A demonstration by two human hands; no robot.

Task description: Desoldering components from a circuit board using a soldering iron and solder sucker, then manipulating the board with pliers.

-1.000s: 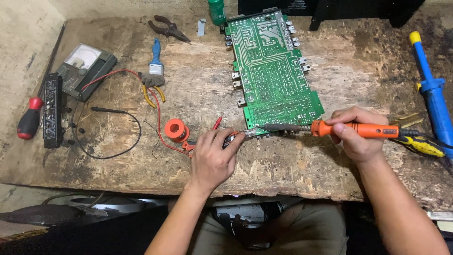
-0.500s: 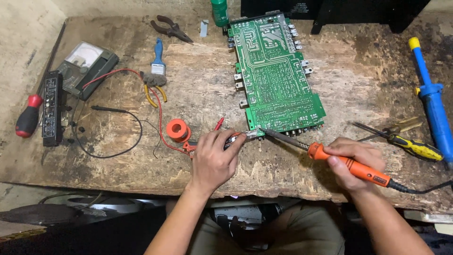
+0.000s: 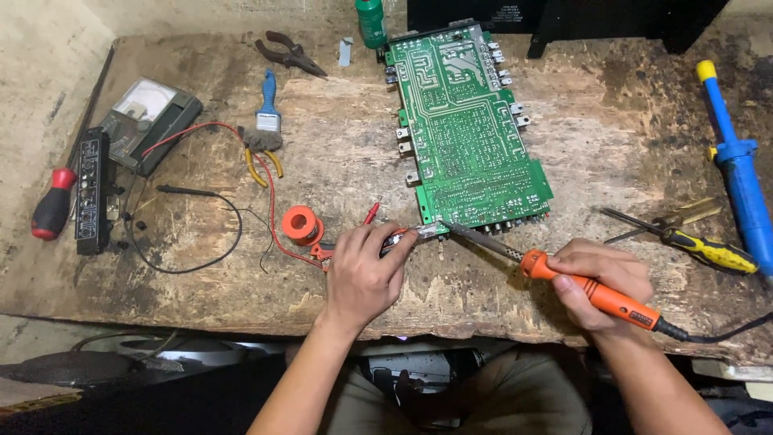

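The right hand (image 3: 600,282) is wrapped tight around the orange handle of a soldering iron (image 3: 592,292). Its metal tip touches the near left corner of the green circuit board (image 3: 467,129), which lies flat on the wooden table (image 3: 338,161). The left hand (image 3: 364,274) pinches small pliers (image 3: 407,236) at that same corner. An orange spool (image 3: 303,225) sits just beside the left hand.

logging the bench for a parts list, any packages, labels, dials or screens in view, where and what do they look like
Meter: far left of the bench, flat dark box with a pale fan-shaped dial window, lying tilted.
Label on the soldering iron: small dark patch on the orange handle in the right hand.
Green bottle: top edge, beside the circuit board; any label is too small to tell.
No packages or lit screens.
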